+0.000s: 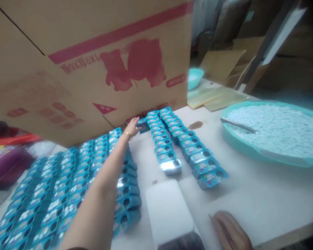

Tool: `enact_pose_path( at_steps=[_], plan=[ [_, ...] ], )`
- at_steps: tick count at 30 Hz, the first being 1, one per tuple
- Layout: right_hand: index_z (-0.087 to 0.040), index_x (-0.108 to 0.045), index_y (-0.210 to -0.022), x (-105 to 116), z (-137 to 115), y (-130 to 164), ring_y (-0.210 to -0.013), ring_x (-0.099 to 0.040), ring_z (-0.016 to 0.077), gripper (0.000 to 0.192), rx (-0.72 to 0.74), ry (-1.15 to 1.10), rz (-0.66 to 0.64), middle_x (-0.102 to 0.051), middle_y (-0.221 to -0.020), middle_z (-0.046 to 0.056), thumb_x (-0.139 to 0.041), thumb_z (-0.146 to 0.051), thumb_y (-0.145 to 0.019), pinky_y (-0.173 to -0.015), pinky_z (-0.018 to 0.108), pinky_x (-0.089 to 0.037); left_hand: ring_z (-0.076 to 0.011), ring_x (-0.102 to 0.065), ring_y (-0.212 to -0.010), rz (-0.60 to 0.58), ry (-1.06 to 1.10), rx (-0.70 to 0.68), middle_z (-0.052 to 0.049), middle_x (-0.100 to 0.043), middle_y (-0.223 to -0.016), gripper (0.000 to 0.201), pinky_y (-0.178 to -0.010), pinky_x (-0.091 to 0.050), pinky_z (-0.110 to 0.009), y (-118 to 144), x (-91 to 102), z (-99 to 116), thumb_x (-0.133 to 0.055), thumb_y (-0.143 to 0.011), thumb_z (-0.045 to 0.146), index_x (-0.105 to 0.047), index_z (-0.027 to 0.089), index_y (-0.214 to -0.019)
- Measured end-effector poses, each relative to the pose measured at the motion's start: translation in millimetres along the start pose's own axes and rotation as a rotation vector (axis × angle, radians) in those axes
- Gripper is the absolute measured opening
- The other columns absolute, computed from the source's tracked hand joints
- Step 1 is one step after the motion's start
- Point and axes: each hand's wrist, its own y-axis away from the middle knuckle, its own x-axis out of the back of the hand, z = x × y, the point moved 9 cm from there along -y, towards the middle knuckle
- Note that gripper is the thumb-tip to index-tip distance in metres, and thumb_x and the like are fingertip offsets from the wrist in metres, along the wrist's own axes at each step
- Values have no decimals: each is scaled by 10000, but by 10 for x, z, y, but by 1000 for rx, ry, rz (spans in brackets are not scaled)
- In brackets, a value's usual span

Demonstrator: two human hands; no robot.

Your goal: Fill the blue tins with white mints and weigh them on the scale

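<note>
Right now left hand is reaching far across the table, fingers closing on a small blue tin at the far end of the blue tin rows, just under the big cardboard box. Right hand is lying flat on the near table edge, holding nothing, beside a white tray.

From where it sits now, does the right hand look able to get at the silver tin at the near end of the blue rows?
Probably yes. The right hand rests on the table's near edge, and only bare tabletop and a white tray beside it lie before the silver tin.
</note>
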Motion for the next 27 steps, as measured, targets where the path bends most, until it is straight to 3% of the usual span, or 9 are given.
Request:
enact_pose_path(
  at_steps=[3,6,9,12,16,20,23,27],
  plan=[
    [-226,-563,-909,-47,83,63,-775,-612,215,58,-133,-42,-49,-625,-820,66,-515,-255,-897,-717,339,-496,-197,-497,-1185,-49,36,-56,-98,-526,-1291,438,-1052,-358,-332,720,337,157,-548,-839,290,-489,138,-1246],
    [-209,-555,-895,-135,161,138,-801,-573,208,67,-206,-69,-125,-592,-835,67,-527,-270,-899,-754,349,-459,-175,-566,-1025,-118,105,-220,-63,-607,-1121,296,-926,-441,-315,1827,643,563,-523,-877,372,-556,178,-1098],
    [-205,-551,-869,-168,167,150,-805,-548,202,95,-221,-86,-147,-577,-840,67,-518,-284,-909,-750,343,-438,-183,-555,-963,-211,27,-267,-68,-601,-1052,227,-851,-451,-315,2932,609,828,-546,-868,395,-576,199,-980],
    [-203,-542,-842,-155,131,118,-798,-534,194,124,-218,-109,-143,-565,-824,62,-493,-283,-923,-741,333,-427,-247,-518,-1033,-44,-194,-237,-108,-566,-1135,213,-867,-412,-382,3610,462,801,-584,-841,376,-595,198,-957],
    [-201,-536,-799,-142,135,72,-779,-534,190,192,-275,-161,-137,-565,-797,55,-471,-327,-928,-735,326,-426,-273,-521,-1028,146,-369,-201,-95,-575,-1143,155,-839,-387,-407,3863,228,704,-538,-871,291,-629,246,-989],
    [-198,-569,-885,-322,136,-11,-844,-584,198,265,-445,-390,-166,-627,-873,65,-430,-418,-931,-777,318,-462,-293,-512,-1067,179,-370,-205,-95,-564,-1194,123,-843,-390,-421,3841,177,743,-527,-875,297,-634,242,-893],
    [-201,-567,-909,-581,-4,-131,-958,-588,215,349,-524,-593,-225,-645,-949,61,-412,-514,-911,-836,325,-467,-260,-546,-1039,161,-293,-241,-87,-577,-1193,121,-842,-411,-393,3869,267,854,-501,-884,275,-607,225,-855],
    [-203,-502,-777,-820,-268,-238,-825,-560,189,418,-536,-708,-300,-596,-803,17,-387,-589,-890,-760,294,-459,-188,-595,-947,176,-76,-241,-86,-583,-1150,105,-794,-455,-299,3921,587,1089,-455,-907,238,-551,202,-929]
  ],
)
